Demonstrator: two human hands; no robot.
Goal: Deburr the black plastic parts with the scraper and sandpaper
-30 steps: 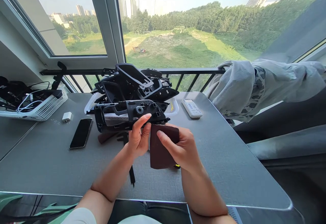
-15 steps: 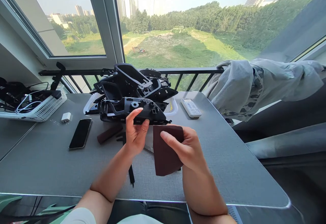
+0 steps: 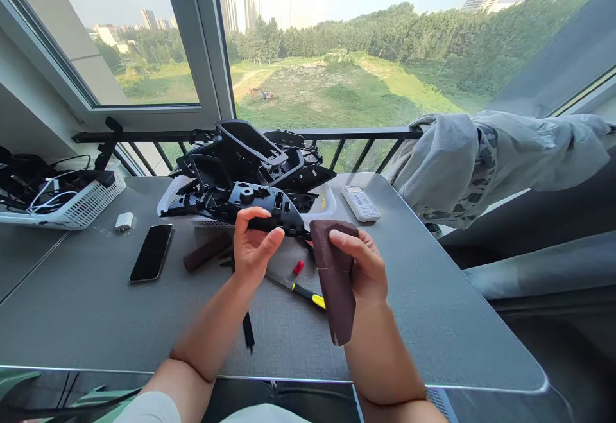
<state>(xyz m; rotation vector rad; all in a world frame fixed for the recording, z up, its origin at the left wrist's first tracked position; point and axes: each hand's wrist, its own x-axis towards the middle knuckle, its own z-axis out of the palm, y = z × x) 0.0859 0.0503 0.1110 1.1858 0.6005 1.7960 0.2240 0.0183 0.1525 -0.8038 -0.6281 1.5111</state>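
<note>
My left hand (image 3: pixel 254 250) grips a black plastic frame part (image 3: pixel 250 203) by its near edge and holds it tilted flat above the grey table (image 3: pixel 96 307). My right hand (image 3: pixel 366 264) pinches a dark brown sheet of sandpaper (image 3: pixel 334 282), held upright with its top edge against the right end of the part. Beneath the hands lie a yellow-handled tool (image 3: pixel 301 289) and a small red piece (image 3: pixel 298 267). A brown folded strip (image 3: pixel 206 251) rests left of my left hand.
A white basket (image 3: pixel 327 201) heaped with several black plastic parts (image 3: pixel 255 153) stands behind the hands. A phone (image 3: pixel 151 251), a white charger (image 3: pixel 124 221), a white tray of cables (image 3: pixel 72 208) and a remote (image 3: pixel 360 203) lie around. Grey clothing (image 3: pixel 481 160) drapes the railing at right.
My left hand turned the black part from upright to flatter and higher. My right hand swung the sandpaper up on edge against the part, uncovering the yellow-handled tool and red piece.
</note>
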